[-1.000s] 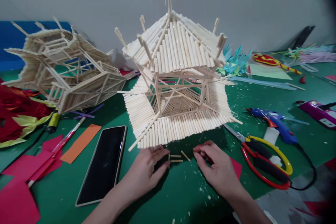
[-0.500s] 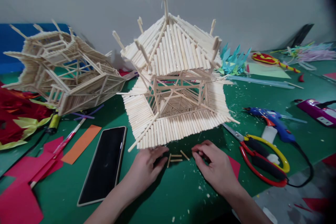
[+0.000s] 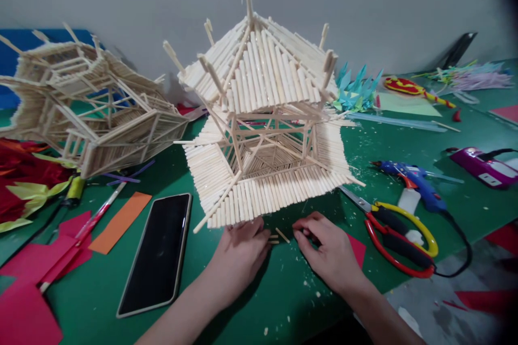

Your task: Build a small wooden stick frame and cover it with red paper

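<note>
Short wooden sticks [image 3: 280, 237] lie on the green table [image 3: 283, 302] between the two hands; the left hand [image 3: 243, 250] rests loosely open, fingertips touching them, gripping nothing; the right hand [image 3: 329, 250] has thumb and forefinger drawn together just beside them, whether on a stick I cannot tell; just beyond both stands the stick pagoda [image 3: 263, 118]; scissors [image 3: 400, 242] lie right of the right hand, a phone [image 3: 156, 250] left of the left.

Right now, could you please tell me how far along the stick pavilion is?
Done: the pavilion has two roof tiers and a frame assembled. In hand: left hand and right hand meet at short loose sticks before it. Left: those sticks are not yet attached.
</note>
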`<state>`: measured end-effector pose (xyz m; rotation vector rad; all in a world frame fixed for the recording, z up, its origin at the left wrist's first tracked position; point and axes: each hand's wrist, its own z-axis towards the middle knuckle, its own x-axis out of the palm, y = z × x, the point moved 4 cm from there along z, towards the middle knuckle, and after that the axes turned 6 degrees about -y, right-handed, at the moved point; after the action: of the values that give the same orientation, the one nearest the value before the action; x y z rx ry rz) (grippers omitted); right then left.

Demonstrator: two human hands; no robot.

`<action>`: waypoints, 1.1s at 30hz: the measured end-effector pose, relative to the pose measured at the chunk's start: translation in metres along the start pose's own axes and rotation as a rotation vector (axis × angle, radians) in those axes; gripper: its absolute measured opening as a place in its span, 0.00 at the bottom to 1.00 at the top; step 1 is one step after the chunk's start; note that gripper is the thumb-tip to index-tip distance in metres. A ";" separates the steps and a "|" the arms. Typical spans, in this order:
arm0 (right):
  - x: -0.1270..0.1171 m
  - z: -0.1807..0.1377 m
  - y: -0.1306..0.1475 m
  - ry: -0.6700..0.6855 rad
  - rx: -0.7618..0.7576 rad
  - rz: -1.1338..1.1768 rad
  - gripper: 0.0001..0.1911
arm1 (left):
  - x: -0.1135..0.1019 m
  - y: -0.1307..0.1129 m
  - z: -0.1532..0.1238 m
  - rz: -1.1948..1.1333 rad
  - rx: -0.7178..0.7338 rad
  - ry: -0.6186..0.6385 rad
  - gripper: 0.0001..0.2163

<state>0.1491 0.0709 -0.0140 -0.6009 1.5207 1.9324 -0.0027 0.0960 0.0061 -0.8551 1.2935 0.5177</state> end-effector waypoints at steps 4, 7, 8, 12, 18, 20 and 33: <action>0.001 0.000 -0.001 0.020 0.005 -0.010 0.07 | -0.001 -0.008 0.003 0.130 0.051 0.042 0.08; 0.002 0.000 -0.002 0.026 -0.001 -0.010 0.07 | -0.001 -0.016 0.004 0.234 0.135 -0.004 0.07; 0.002 0.000 -0.002 0.026 -0.002 -0.010 0.07 | -0.001 -0.019 0.005 0.259 0.157 -0.012 0.08; 0.001 0.001 -0.001 0.024 -0.007 -0.006 0.07 | 0.000 -0.028 0.011 0.289 0.171 -0.003 0.09; -0.003 0.000 0.001 -0.007 -0.011 0.018 0.07 | -0.004 -0.025 0.011 0.264 0.142 -0.029 0.09; -0.008 0.000 0.004 -0.042 -0.014 0.041 0.07 | -0.010 -0.022 0.008 0.157 0.082 -0.071 0.09; -0.003 -0.004 0.033 0.160 0.234 0.521 0.07 | 0.015 -0.012 -0.013 -1.618 -0.735 0.001 0.04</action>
<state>0.1276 0.0607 0.0100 -0.2760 2.1331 2.0604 0.0018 0.0762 -0.0061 -2.1255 0.0502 -0.3734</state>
